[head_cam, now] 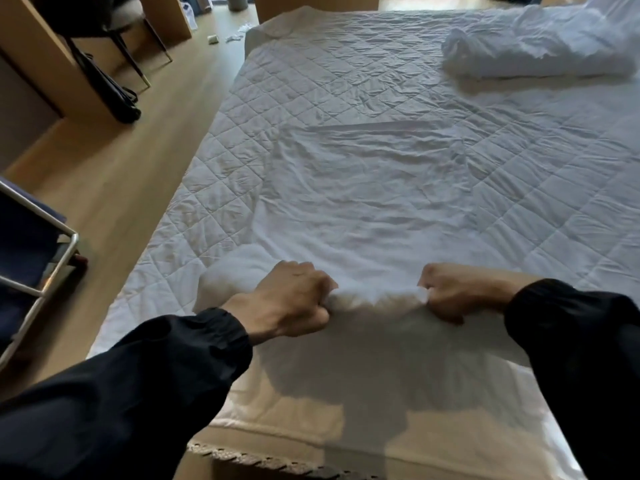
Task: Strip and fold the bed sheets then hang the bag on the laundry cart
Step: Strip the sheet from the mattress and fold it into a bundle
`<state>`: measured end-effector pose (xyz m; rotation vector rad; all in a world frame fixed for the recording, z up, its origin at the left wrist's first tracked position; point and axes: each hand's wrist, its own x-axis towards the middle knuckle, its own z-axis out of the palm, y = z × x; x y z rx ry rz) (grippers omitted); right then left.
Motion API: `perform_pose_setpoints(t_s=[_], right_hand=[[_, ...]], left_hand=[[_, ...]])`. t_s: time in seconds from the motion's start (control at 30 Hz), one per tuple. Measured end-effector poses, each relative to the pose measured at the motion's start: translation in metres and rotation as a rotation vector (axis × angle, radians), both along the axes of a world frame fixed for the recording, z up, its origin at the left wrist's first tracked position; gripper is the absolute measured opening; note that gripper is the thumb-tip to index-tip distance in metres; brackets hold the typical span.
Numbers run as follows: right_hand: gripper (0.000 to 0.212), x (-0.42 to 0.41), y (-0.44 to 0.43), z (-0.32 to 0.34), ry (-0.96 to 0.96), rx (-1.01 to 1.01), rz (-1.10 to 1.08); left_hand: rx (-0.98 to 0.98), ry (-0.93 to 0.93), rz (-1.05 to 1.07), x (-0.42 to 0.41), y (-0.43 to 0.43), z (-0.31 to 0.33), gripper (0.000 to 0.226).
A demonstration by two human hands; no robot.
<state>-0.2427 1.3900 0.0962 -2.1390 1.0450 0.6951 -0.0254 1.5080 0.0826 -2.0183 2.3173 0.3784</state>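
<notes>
A white bed sheet [367, 188] lies spread and wrinkled over the quilted mattress pad [287, 81] of the bed. Its near edge is bunched up between my two fists. My left hand [294, 299] grips the bunched edge from the left, and my right hand [450, 292] grips it from the right, about a hand's width apart. Both arms wear black sleeves. The metal frame of the laundry cart [52, 258] with dark blue fabric stands at the left edge, beside the bed.
A rolled bundle of white bedding [540, 46] lies at the far right of the bed. Wooden floor [121, 161] runs along the bed's left side. A chair [131, 32], a dark bag [114, 95] and wooden furniture stand at the far left.
</notes>
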Motion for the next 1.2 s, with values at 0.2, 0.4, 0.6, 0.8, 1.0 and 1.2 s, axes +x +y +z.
perform_pose_setpoints(t_s=[0.2,0.4,0.6,0.8,1.0,1.2], right_hand=[[0.020,0.007,-0.025,-0.029,-0.102,-0.116,-0.134],[0.043,0.024,-0.013,-0.069,-0.214,-0.800,-0.065],[0.050,0.012,-0.009,-0.127,-0.048,-0.422,0.041],[0.066,0.026,-0.030,-0.151,-0.089,-0.499,-0.078],[0.075,0.029,-0.038,-0.196,-0.059,-0.676,-0.078],[0.076,0.033,-0.042,-0.223,-0.087,-0.685,-0.082]], left_hand=[[0.182,0.118,0.135,0.015,-0.034,-0.020,0.018],[-0.197,-0.184,0.255,0.019,-0.067,-0.064,0.049],[0.080,-0.194,0.318,0.013,-0.082,-0.118,0.060],[-0.038,-0.194,0.260,0.012,-0.097,-0.149,0.067],[-0.090,-0.225,0.280,0.011,-0.098,-0.178,0.073],[-0.100,-0.182,0.294,0.014,-0.108,-0.206,0.084]])
